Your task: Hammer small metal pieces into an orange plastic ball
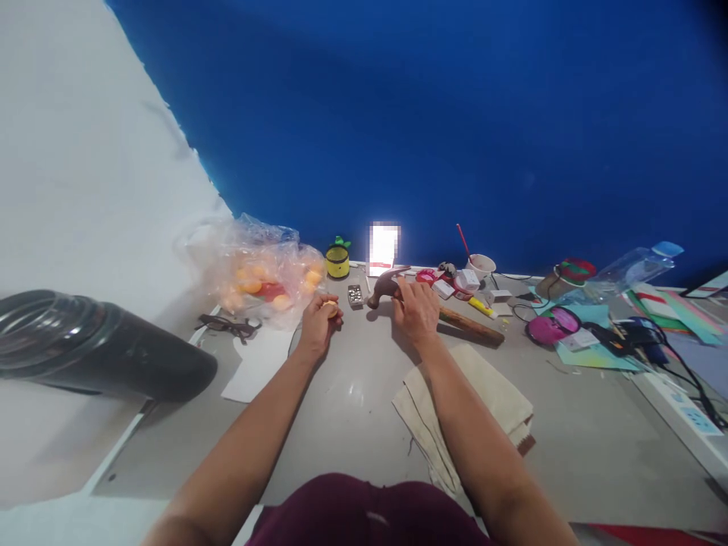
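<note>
My left hand (319, 322) is closed around a small orange ball (331, 305), mostly hidden by the fingers; it resembles the orange balls (249, 282) in the clear plastic bag (273, 235) behind it. Fingers of my right hand (418, 309) grip a claw hammer (472, 327) close below its head. The rusty metal head points left and the wooden handle runs out to the right, low over the table. Between the hands, a little farther back, lies a small silvery metal block with round hollows (356, 296).
A folded beige cloth (489, 390) lies beneath my right forearm. At left stand a large dark bottle (142, 349) and glasses (227, 326). Behind are a yellow cup (337, 262) and a bright phone screen (383, 250). A white cup (481, 265), pink tape roll (551, 326) and power strip (676, 402) occupy the right.
</note>
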The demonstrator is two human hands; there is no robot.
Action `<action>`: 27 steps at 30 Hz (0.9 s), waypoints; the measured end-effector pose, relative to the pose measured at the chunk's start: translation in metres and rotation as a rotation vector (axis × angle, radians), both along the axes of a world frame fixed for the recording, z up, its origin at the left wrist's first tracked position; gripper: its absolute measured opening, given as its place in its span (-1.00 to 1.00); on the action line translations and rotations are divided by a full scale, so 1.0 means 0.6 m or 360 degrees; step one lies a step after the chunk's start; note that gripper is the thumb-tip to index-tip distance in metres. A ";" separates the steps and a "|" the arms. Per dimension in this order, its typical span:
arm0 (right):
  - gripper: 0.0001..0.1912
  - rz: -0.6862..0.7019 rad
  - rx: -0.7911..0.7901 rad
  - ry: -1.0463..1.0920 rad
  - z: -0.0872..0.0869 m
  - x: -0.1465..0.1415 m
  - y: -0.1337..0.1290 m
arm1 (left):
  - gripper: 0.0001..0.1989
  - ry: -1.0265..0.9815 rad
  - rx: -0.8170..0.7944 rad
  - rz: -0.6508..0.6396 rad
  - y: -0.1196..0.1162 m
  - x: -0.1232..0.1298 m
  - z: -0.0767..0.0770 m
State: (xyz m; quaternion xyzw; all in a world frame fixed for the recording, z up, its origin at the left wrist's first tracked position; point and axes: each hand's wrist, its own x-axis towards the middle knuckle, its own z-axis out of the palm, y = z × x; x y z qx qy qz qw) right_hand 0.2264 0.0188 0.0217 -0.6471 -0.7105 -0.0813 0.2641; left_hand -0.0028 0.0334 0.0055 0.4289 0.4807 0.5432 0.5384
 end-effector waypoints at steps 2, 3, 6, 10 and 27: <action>-0.54 0.0001 -0.0141 0.0008 -0.001 0.016 0.006 | -0.79 -0.0104 -0.0068 0.0033 0.006 -0.003 0.006; -0.58 -0.0003 -0.0213 0.0008 -0.002 0.021 0.008 | -0.78 -0.0072 -0.0086 0.0056 0.010 -0.003 0.009; -0.69 -0.0012 -0.0377 0.0001 -0.008 0.028 0.013 | -0.82 0.0337 0.0010 0.0063 0.028 0.000 0.017; -0.70 0.0001 -0.0503 -0.0019 -0.014 0.016 0.013 | -0.90 0.1316 0.0291 -0.0083 0.062 0.018 0.031; -0.65 0.0061 -0.0636 0.0171 -0.025 0.002 0.021 | -0.82 0.2546 0.0110 -0.0542 0.132 0.080 0.084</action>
